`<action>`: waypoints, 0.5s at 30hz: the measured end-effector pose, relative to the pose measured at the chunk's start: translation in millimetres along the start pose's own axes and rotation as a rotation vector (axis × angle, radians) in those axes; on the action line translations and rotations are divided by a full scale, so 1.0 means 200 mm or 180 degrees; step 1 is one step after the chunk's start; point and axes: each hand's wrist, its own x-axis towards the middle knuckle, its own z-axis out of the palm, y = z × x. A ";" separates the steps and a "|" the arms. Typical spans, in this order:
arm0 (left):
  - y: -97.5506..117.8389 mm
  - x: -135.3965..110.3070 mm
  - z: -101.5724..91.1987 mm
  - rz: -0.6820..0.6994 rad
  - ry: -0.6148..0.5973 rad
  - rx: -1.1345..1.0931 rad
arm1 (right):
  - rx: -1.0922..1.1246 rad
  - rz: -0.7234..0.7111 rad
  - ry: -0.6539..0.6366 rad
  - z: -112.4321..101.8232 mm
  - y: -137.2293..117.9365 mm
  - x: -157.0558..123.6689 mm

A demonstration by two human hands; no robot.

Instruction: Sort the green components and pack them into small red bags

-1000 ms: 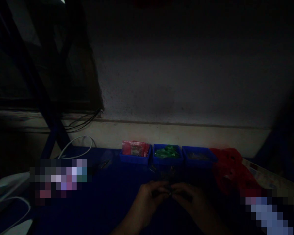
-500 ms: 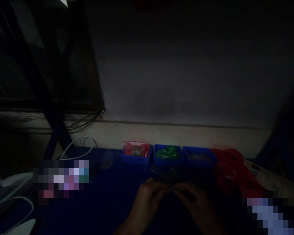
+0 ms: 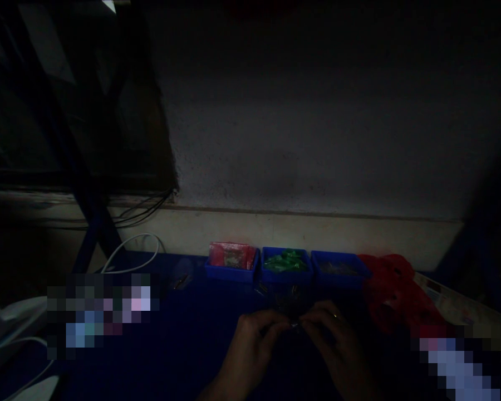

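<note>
My left hand (image 3: 254, 342) is closed, thumb and forefinger pinching a small shiny piece (image 3: 294, 324) whose kind is too dark and small to make out. From the other side, my right hand (image 3: 336, 340), with a ring on one finger, pinches the same piece. Both hands are just above the blue table (image 3: 171, 351). Just beyond the fingertips lie several small, thin, shiny parts (image 3: 294, 291), dim and hard to tell apart.
Along the back stand three blue bins: one with a red packet (image 3: 231, 254), one with green pieces (image 3: 287, 260), one with small dull parts (image 3: 338, 268). Red plastic (image 3: 394, 295) lies at the right. A white cable (image 3: 152, 245) loops at the left; a small metal item (image 3: 181, 281) lies nearby.
My right hand has turned slightly, its fingers raised so the ring shows. The small shiny piece shows a little more between the fingertips. My left hand has barely moved.
</note>
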 end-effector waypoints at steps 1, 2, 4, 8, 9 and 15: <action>0.00 0.00 0.00 -0.0007 -0.0008 -0.0003 | -0.0004 -0.0037 -0.0031 0.00 0.00 0.00; 0.00 0.00 0.00 0.0000 -0.0009 -0.0005 | -0.0002 -0.0079 -0.0061 0.00 0.00 0.00; 0.00 -0.01 0.00 -0.0008 -0.0007 -0.0031 | 0.0009 -0.0144 -0.0101 0.00 0.01 -0.01; -0.01 0.01 -0.01 -0.0241 -0.0066 -0.0342 | -0.0029 -0.0003 -0.0351 0.01 0.03 -0.01; -0.02 0.01 -0.01 -0.0322 -0.0075 -0.0463 | -0.0041 0.0042 -0.0390 0.01 0.04 -0.02; -0.06 0.03 -0.02 -0.0451 -0.0397 -0.0941 | -0.0064 0.0036 -0.0536 0.01 0.04 0.00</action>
